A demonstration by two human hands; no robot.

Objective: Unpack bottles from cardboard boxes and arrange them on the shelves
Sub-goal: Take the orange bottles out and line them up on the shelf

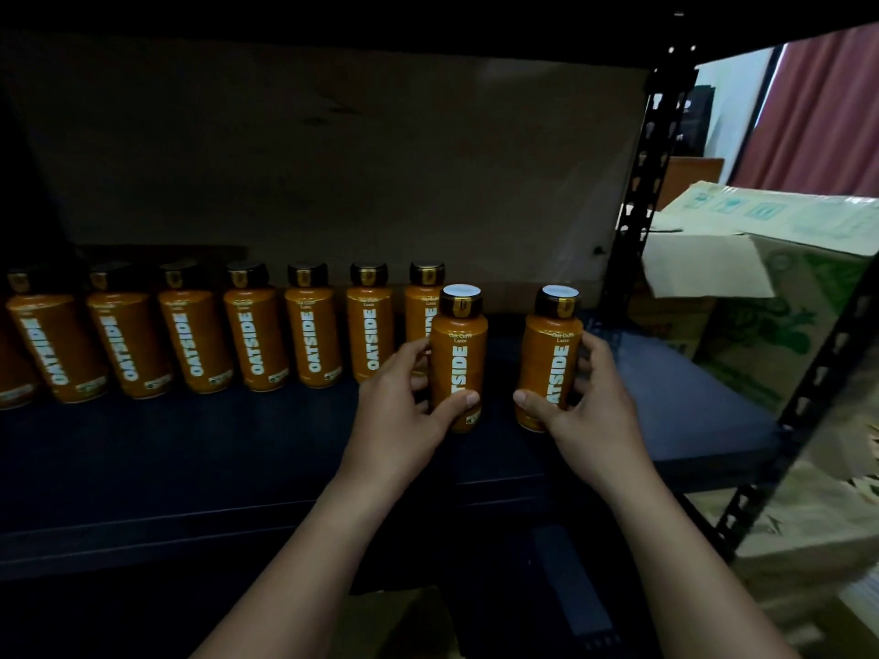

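I hold one bottle (459, 359) in my left hand (404, 411) and another bottle (551, 359) in my right hand (590, 406), fingers wrapped round each, upright over the shelf (190, 459); I'd set both level with the back row (190, 335), labels forward.

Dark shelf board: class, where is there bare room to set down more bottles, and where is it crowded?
Bare: the dark shelf board right of the right hand, up to the black metal upright, and the front strip. Crowded: the back row of orange bottles.
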